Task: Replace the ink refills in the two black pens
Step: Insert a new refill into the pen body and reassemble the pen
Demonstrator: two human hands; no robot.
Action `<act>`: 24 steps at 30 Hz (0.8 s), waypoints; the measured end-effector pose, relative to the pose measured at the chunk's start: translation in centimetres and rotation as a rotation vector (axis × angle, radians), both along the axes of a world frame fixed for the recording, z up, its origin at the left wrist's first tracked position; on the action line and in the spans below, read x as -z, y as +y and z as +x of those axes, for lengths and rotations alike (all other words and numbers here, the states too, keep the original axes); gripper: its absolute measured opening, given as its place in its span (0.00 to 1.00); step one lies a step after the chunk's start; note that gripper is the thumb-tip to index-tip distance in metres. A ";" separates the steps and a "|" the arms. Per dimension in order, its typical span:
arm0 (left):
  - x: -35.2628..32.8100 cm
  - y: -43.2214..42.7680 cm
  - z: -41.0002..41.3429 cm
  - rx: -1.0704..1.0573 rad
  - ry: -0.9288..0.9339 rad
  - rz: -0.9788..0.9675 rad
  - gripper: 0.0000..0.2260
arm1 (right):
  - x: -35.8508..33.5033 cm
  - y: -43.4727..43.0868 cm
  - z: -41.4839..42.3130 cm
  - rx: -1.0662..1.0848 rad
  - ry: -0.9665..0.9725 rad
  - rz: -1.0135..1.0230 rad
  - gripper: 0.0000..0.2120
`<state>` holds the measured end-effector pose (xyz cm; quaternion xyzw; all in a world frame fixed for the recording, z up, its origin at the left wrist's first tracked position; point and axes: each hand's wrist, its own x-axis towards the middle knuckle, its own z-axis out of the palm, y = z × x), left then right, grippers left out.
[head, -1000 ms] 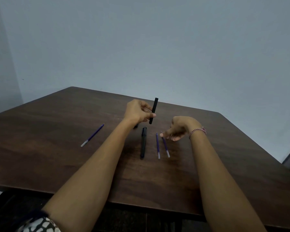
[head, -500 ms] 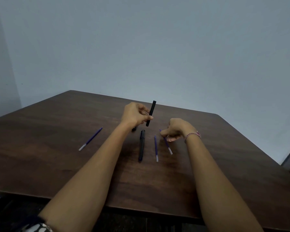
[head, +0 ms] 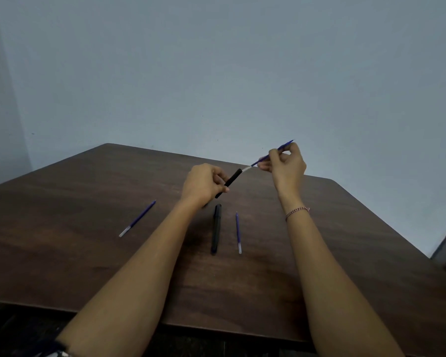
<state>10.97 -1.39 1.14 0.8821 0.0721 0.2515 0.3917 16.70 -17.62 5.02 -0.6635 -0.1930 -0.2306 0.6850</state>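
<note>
Blue refill (head: 271,156): lifted from beside the lying pen (head: 216,229), now pinched in the grip of the right hand (head: 286,167), tip at the barrel (head: 232,178) clasped in the grip of the left hand (head: 204,184); insertion seemingly beginning.

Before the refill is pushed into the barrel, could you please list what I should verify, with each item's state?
1. Left hand grips the black pen barrel: ok.
2. Right hand pinches the blue refill: ok.
3. Refill's pale end lined up with the barrel's mouth: ok.
4. Refill end already inside the barrel: cannot tell.
5. Second black pen and spare refill lie side by side on the table, apart: ok.
</note>
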 end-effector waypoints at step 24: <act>0.1 0.0 0.4 0.006 -0.002 0.029 0.09 | 0.5 0.4 0.4 -0.129 -0.034 -0.039 0.08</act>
